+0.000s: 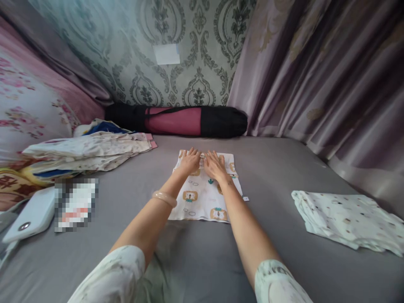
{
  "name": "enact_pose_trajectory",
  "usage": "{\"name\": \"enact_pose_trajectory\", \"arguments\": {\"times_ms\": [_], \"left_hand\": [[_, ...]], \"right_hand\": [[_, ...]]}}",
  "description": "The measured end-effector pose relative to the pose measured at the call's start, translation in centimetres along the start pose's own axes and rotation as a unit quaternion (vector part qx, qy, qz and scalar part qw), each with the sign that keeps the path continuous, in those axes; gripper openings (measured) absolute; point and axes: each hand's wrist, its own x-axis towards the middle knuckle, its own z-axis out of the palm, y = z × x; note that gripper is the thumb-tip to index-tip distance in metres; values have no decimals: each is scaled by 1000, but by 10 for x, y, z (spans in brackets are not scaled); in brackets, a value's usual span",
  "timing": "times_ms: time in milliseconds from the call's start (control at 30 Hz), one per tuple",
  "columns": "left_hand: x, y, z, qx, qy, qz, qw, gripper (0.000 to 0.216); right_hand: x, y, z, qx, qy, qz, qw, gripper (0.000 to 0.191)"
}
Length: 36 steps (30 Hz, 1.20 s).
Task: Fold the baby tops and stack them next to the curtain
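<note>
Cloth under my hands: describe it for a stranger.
On the grey sheet, before the long bundle, lies a white cloth. The left hand and right hand touch its far part. Unlike the speckled cloth at right, it shows tan animal faces.

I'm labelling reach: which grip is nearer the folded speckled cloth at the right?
Right. The right grip rests on the printed cloth, left of the speckled cloth and apart from it; the left grip rests on the same printed cloth, farther left.
</note>
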Motion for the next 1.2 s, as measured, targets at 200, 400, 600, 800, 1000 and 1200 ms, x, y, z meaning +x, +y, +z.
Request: {"name": "enact_pose_trajectory", "arguments": {"times_ms": [200,400,600,800,1000,1200], "left_hand": [[0,-8,23,20,16,15,1000,48],[-5,-8,38,0,6,-11,1000,53],[-3,-9,35,-31,-15,-22,999,54],[-1,-14,28,-67,-42,-30,996,55],[-5,-24,27,-14,21,-75,997,58],[-8,-32,38,-15,-7,-97,995,67]], "right_hand": [[-1,-2,2,-18,-18,-15,1000,53],[0,1,12,-45,-35,2,998,53],[1,3,13,-45,-45,4,998,53],[2,2,10,-32,-56,14,998,52],[1,5,7,-30,12,54,998,54],[0,11,12,-38,1,93,995,57]]}}
